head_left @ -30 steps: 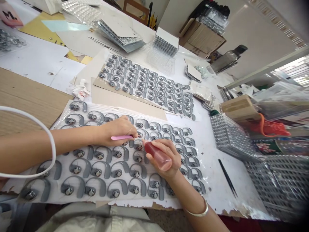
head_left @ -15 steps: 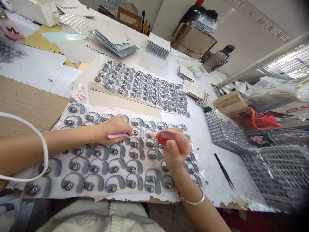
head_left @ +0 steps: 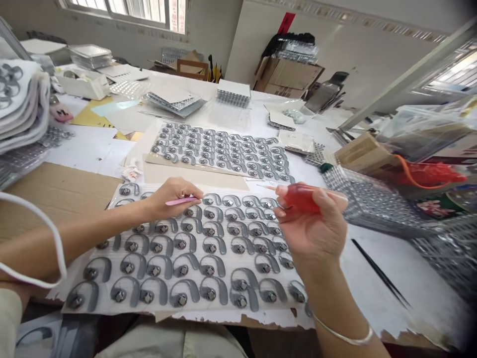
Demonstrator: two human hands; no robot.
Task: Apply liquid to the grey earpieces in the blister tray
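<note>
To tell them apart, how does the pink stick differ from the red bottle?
The pink stick is thin and flat; the red bottle is plump. The stick looks opaque; the bottle is translucent. The left hand holds the stick low; the right hand holds the bottle higher. Both are handheld.

Overall light: bright and even across the work surface, no dim zones around the hands.
Source: daylight from the window far beyond the left hand, and from a second window beyond the right hand.
Exposure: both sets of panes blown out to white (no detail recoverable).
Shadows: soft and faint beneath both hands.
Glare: sheen on the red bottle in the right hand and on the plastic film below the hands.
Blur: wire rack right of the right hand is soft.
Distortion: the table edges bow outward near the frame edges; corners darken.
</note>
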